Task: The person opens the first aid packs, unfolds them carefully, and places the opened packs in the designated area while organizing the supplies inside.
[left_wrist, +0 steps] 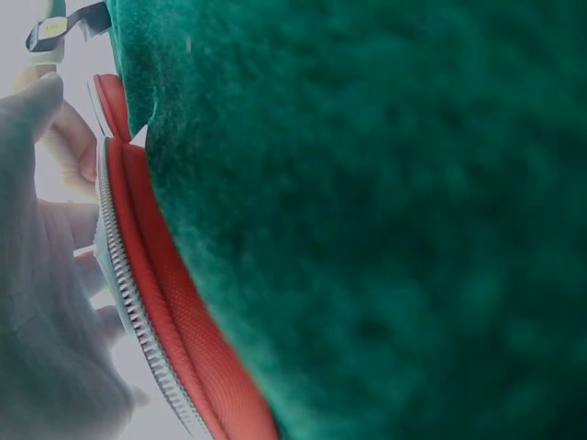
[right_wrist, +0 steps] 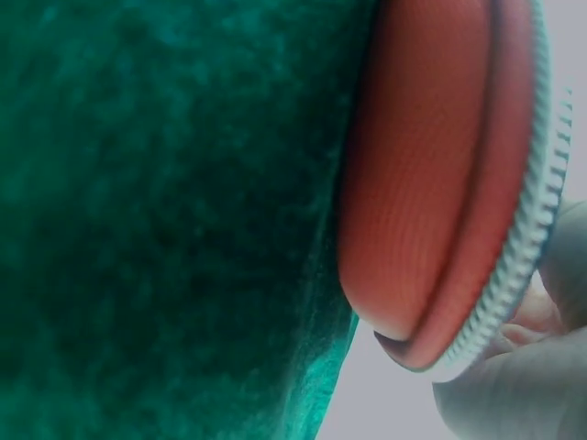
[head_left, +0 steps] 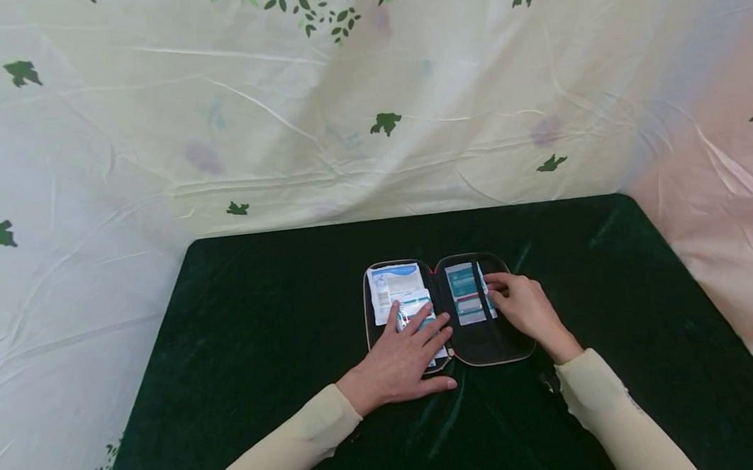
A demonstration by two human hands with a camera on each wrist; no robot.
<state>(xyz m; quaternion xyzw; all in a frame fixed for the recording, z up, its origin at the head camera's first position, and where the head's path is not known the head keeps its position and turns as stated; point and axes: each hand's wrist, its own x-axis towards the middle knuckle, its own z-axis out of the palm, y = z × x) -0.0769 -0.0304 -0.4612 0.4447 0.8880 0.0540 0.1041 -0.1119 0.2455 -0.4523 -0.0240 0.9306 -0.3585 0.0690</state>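
A zippered case [head_left: 485,348] lies unfolded flat on the table, black inside; the wrist views show its red outer side [left_wrist: 174,275] and pale zipper teeth [right_wrist: 527,220]. My left hand [head_left: 401,361] rests with fingers spread over the left half, on a small clear-and-white packet [head_left: 412,301]. Beside that packet is a larger white-and-blue packet [head_left: 381,291]. In the right half, a teal-and-white packet [head_left: 462,284] sits under a black elastic strap [head_left: 481,293]. My right hand [head_left: 526,305] pinches the packet's right edge, next to the strap.
Dark green velvet cloth [head_left: 260,340] covers the table. Pale fabric [head_left: 282,140] with green bird and leaf prints hangs behind and along both sides. The table's far edge lies a short way beyond the case.
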